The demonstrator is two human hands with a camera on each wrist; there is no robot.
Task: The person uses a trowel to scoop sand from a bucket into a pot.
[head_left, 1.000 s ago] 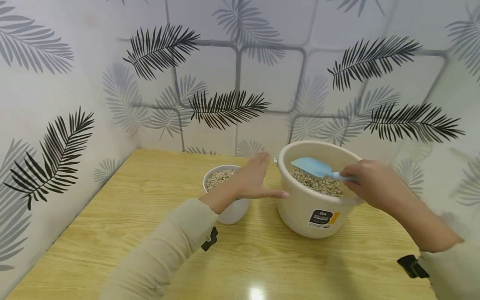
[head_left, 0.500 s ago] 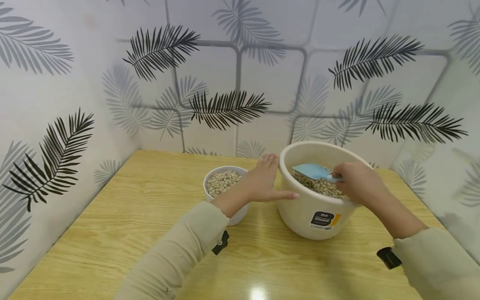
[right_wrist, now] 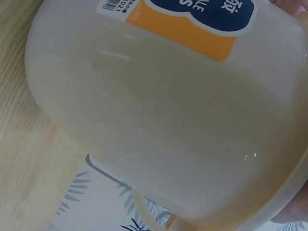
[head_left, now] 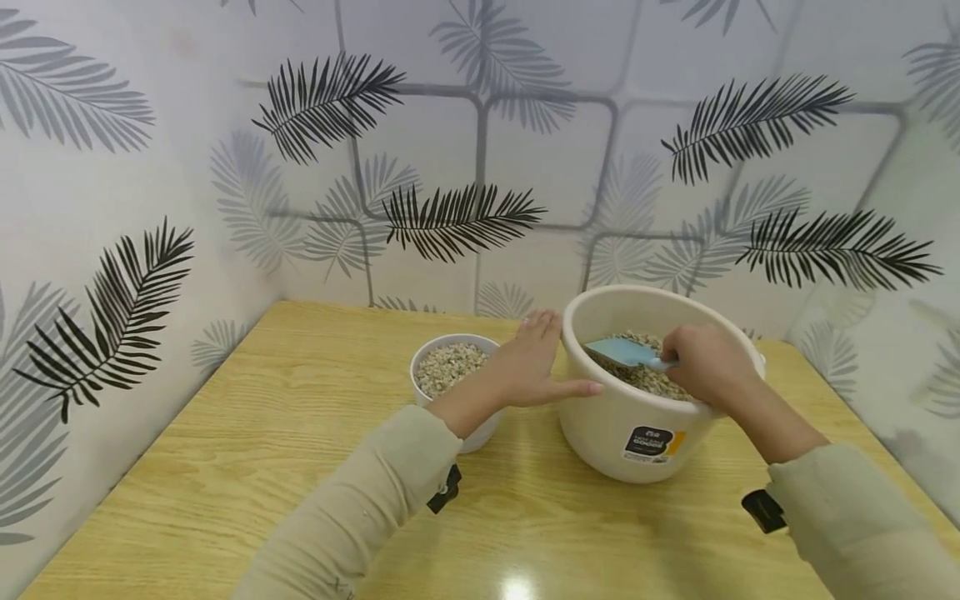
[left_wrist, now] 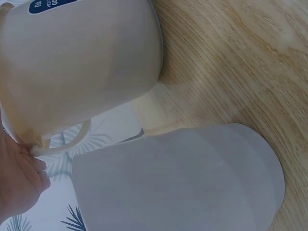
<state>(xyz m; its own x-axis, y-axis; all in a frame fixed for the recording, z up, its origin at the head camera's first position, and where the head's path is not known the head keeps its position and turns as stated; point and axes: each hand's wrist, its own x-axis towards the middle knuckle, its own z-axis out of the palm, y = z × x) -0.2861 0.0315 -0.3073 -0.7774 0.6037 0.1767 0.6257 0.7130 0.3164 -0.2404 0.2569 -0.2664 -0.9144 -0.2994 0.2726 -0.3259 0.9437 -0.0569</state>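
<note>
A large cream bucket (head_left: 600,433) with a dark label holds gravel-like grains (head_left: 648,382). My right hand (head_left: 708,362) grips the handle of a light blue scoop (head_left: 618,351) inside it, the blade lying against the grains. With fingers and thumb stretched out, my left hand (head_left: 528,367) touches the bucket's left rim. Just left of the bucket stands a white pot (head_left: 483,433) full of similar grains (head_left: 448,368), partly hidden by my left wrist. In the left wrist view the pot (left_wrist: 183,183) stands apart from the bucket (left_wrist: 86,72). The right wrist view shows mostly the bucket's wall (right_wrist: 144,110).
Both containers stand on a wood-grain table (head_left: 262,433). A leaf-patterned wall (head_left: 525,150) rises right behind the table and along its sides. A curved bucket handle (left_wrist: 72,139) hangs on the bucket's far side.
My right hand has moved left and lower into the bucket with the scoop, whose blade has tipped down to the grains. My left hand has shifted slightly right onto the rim.
</note>
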